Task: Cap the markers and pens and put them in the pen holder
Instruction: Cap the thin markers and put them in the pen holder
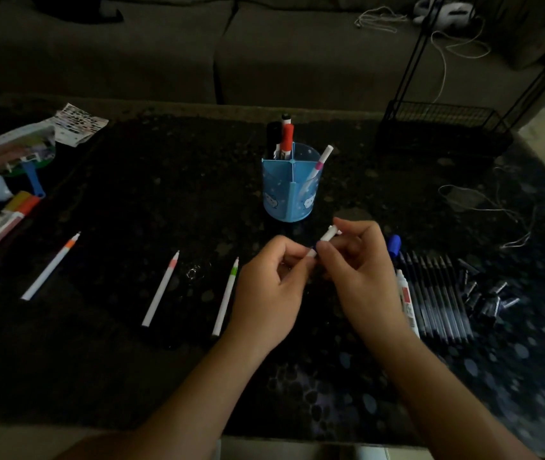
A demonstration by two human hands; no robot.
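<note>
Both hands meet over the dark table in front of a blue pen holder (292,190). My left hand (271,283) grips the lower end of a thin white marker (326,236). My right hand (360,267) pinches its upper part, where a white cap shows. Black and red capped markers and one pink-banded white marker stand in the holder. Three uncapped white markers lie on the table: orange-banded (50,267), pink-banded (161,288) and green-banded (226,295). A blue cap (394,244) and a red-labelled marker (405,297) lie by my right hand.
A row of several dark pens (440,297) and loose dark caps (483,293) lie at the right. Marker packs and a pencil case (15,151) sit at the left edge. A black wire rack (440,124) stands back right, with white cords (483,204) near it.
</note>
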